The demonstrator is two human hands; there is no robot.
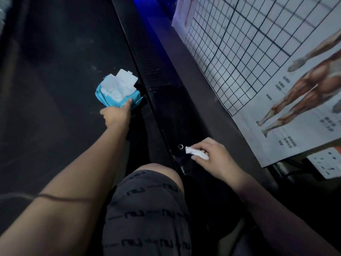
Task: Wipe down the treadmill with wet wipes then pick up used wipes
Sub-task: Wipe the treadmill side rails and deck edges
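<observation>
The right hand [210, 156] has its fingers curled round a crumpled white wipe [196, 153], pressing it on the treadmill's glossy side rail [162, 93] beside a small ring fitting. The left hand [117, 114] reaches out to eleven o'clock, thumb on the near edge of the blue pack of wet wipes [118, 89], seemingly pinching it. The other fingers are hidden. The pack lies flap-open on the treadmill belt [55, 89], just beside the rail. Wiping looks mid-way: the rail's near end is being worked, and a fresh wipe may be wanted. No discarded wipes show, so pick-up is not yet due. An anatomy poster [276, 71] hangs at two o'clock.
</observation>
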